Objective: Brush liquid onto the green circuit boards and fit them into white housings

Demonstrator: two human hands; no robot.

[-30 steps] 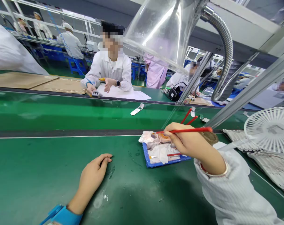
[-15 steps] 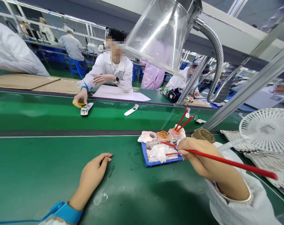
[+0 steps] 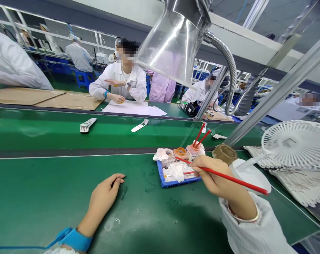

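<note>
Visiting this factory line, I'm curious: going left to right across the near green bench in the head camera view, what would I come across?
left hand → blue tray → right hand gripping a thin red stick → white fan

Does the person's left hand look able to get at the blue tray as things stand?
Probably yes. The left hand lies open on the green bench mat, and the blue tray sits ahead and to its right, with only mat between them. Nothing visible blocks the way.
</note>
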